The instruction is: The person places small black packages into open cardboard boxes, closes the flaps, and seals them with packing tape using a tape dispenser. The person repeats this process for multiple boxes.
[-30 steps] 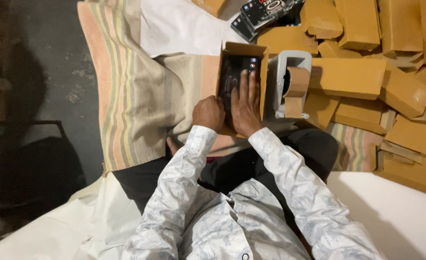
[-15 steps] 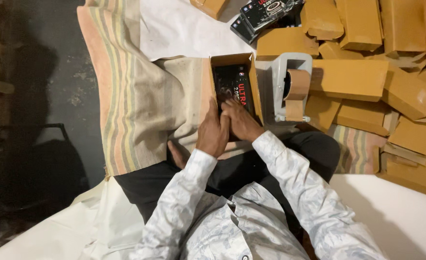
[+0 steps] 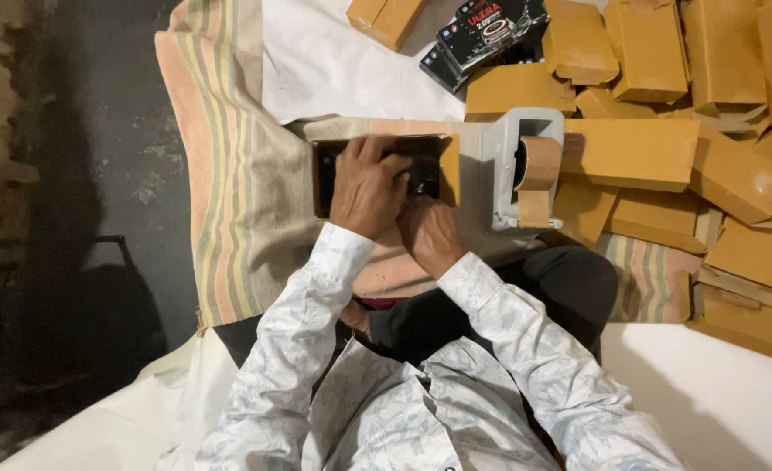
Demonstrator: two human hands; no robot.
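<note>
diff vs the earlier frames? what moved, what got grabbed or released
The open cardboard box with the black packet inside went from standing on end to lying flat on the striped cloth. The left hand now spreads flat over the packet; the right hand stays at its near edge. Neither let go. Tape dispenser and the pile of tan boxes are unchanged.

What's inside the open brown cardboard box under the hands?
A black packaged item fills the open brown cardboard box. The left hand and right hand cover its middle, so its face is hidden.
</note>
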